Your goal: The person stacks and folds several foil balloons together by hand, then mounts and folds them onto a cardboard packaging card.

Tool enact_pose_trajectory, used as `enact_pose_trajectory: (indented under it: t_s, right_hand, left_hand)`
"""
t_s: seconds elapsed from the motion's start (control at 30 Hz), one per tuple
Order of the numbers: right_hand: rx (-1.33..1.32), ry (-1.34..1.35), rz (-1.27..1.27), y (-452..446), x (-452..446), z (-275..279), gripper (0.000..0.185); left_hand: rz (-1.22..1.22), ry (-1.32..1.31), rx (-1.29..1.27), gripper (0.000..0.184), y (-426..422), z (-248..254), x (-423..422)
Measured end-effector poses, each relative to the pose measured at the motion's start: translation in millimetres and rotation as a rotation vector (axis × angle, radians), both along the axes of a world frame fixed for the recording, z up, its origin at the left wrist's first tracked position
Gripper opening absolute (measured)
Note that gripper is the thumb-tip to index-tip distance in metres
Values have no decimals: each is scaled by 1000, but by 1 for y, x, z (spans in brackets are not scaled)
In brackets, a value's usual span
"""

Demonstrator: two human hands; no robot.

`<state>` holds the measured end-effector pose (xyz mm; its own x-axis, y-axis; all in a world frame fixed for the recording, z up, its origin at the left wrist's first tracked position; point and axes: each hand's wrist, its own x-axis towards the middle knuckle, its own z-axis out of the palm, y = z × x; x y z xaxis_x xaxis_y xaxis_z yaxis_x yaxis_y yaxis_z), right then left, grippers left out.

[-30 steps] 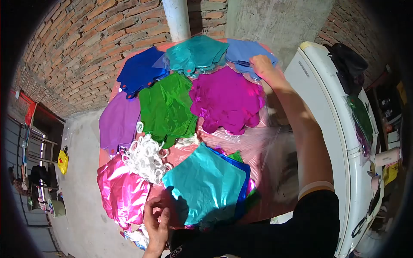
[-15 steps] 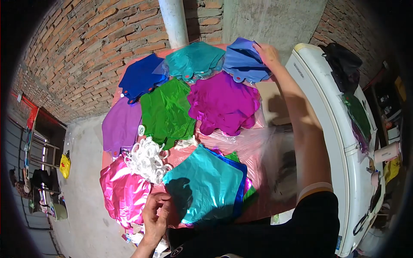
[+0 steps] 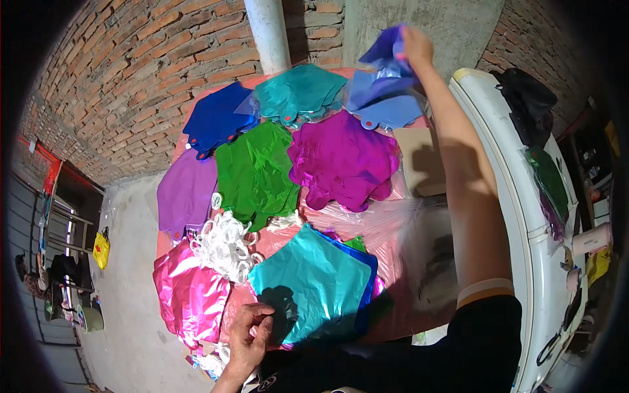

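Observation:
My right hand is closed on a violet-blue foil sheet, lifted and blurred above the periwinkle foil stack at the table's far right. Near the front edge, my left hand has its fingers curled with thumb near them; anything between them is too small to make out. It is between the shiny pink foil and the large teal foil. White ribbon loops lie beyond it. Green foil and magenta scalloped foil lie mid-table.
At the back are dark blue foil and teal foil; purple foil lies left. Clear plastic and brown cardboard are on the right. A white fridge stands beside the table. A pipe runs down the wall.
My right hand has raised the violet-blue sheet from the periwinkle stack, up and away toward the wall. My left hand has moved slightly right, its fingers still curled.

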<state>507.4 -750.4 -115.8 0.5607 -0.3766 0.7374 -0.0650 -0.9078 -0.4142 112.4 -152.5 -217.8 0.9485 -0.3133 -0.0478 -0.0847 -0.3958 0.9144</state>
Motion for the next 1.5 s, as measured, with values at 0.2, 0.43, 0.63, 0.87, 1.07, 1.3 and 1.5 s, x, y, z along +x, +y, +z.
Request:
enact_pose_trajectory:
  t_s: [0.2,0.43,0.63,0.87,1.07,1.3,1.5]
  right_hand:
    - [-237,-32,-101,5,-5,41,44]
    - [323,-116,168,-26,7,58,41]
    - [208,-32,193,-2,-7,57,46]
    - [-148,85,143,-78,39,40,51]
    - [100,-94,192,-28,-5,60,55]
    - [19,-106,162,-8,-8,76,46]
    - [-106,-107,345,91,-60,86,46]
  left_hand:
    - [-30,-50,-1,14,-1,-3,8]
    - [-18,155,-36,14,-1,-4,-1]
    - [-70,-81,-1,11,-2,-10,-2]
    - [-57,-34,32,9,-4,-3,-10]
    - [-117,-56,128,11,-7,3,-10]
    - [-226,-204,144,16,-11,-7,-16]
    - [-223,-202,158,17,-12,-3,-18]
